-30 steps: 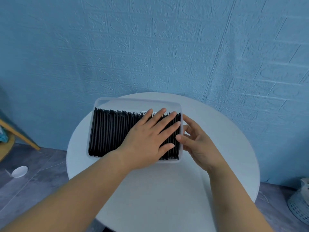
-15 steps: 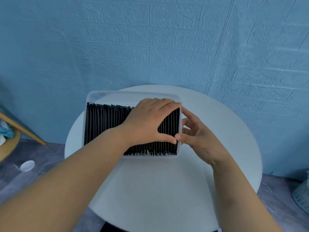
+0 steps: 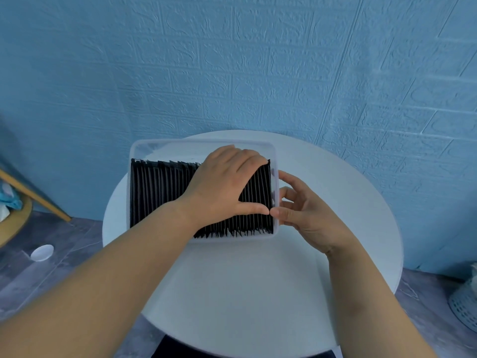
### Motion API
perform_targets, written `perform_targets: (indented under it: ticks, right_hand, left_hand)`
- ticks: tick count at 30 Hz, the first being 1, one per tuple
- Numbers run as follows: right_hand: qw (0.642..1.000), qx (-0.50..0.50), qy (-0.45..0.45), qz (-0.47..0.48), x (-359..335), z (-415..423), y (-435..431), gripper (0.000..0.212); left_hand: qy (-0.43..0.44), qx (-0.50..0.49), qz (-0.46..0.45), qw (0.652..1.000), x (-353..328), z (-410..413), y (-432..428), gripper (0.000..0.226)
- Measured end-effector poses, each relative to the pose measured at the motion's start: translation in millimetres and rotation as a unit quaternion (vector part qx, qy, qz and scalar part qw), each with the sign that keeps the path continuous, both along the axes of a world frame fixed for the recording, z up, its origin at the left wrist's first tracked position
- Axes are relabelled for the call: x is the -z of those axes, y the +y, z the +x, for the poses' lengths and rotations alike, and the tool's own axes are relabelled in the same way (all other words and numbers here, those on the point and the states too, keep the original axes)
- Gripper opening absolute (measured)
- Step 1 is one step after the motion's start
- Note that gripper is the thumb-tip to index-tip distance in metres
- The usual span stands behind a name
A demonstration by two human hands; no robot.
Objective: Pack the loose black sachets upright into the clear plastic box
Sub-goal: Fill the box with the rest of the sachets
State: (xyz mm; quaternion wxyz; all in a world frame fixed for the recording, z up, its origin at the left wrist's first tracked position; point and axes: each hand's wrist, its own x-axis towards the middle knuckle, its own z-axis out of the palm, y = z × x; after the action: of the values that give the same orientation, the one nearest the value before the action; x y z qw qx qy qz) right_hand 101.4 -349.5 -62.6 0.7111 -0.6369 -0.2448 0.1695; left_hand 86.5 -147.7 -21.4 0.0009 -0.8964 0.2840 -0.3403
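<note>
Blue brick-embossed wall [image 3: 232, 60] behind, a round white desk [image 3: 245, 293] before it, and on the desk's far half sits the clear plastic box [image 3: 201, 143]. Black sachets [image 3: 160, 192] stand on edge in one row that fills it from side to side. The left hand [image 3: 222, 184] lies over the right end of the row, fingers curled over the far edges and thumb against the near ones, squeezing a bundle together. The right hand [image 3: 302, 210] rests against the outside of the box's right wall, fingers loosely apart, holding nothing. To my eye the risk is that squeeze. The near ends there look ragged, and pinched harder they could ride up or fan out. Without the right hand's bracing, the light box might skid sideways.
</note>
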Motion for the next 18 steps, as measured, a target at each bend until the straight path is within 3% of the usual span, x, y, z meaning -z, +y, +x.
perform_targets:
  ticks: [6, 14, 18]
  right_hand:
    - [1.000, 0.003, 0.001, 0.009, 0, -3, 1, 0.061]
    - [0.999, 0.027, -0.018, 0.018, 2, -2, 5, 0.060]
    - [1.000, 0.014, -0.010, 0.023, 2, -3, 5, 0.077]
  left_hand:
    - [-0.025, -0.059, 0.074, 0.995, 10, -10, -6, 0.086]
    - [-0.041, -0.076, 0.153, 0.984, 27, -22, -16, 0.070]
    - [-0.022, -0.063, 0.138, 0.988, 34, -30, -16, 0.073]
